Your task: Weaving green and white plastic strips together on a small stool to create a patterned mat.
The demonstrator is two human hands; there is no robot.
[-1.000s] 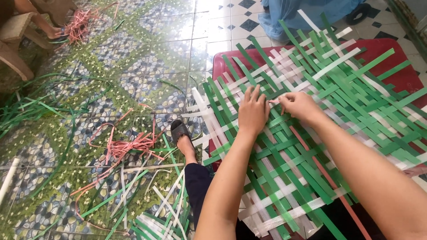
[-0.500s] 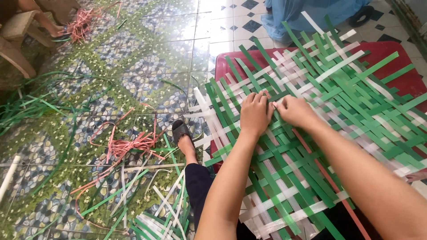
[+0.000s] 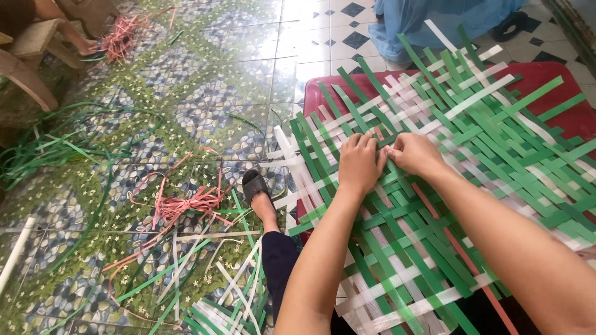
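A large woven mat of green and white plastic strips (image 3: 484, 142) lies over a red stool or table top (image 3: 559, 80). My left hand (image 3: 360, 164) rests flat on the weave, fingers pressed down on the strips near the mat's left part. My right hand (image 3: 413, 154) sits right beside it, thumb and fingers pinched on a strip (image 3: 388, 147) between the two hands. Both forearms reach in from the bottom. A single reddish strip (image 3: 447, 229) runs diagonally through the weave under my right forearm.
My foot in a dark sandal (image 3: 257, 189) stands on the patterned tile floor left of the mat. Loose pink strips (image 3: 183, 205), green strips (image 3: 43, 152) and white strips (image 3: 230, 291) litter the floor. A wooden stool (image 3: 28, 56) and another person's foot are at top left; blue cloth (image 3: 434, 18) lies at the top.
Both hands have stayed together on the same spot of the weave, shifting only slightly; the right fingers keep working the strip between them.
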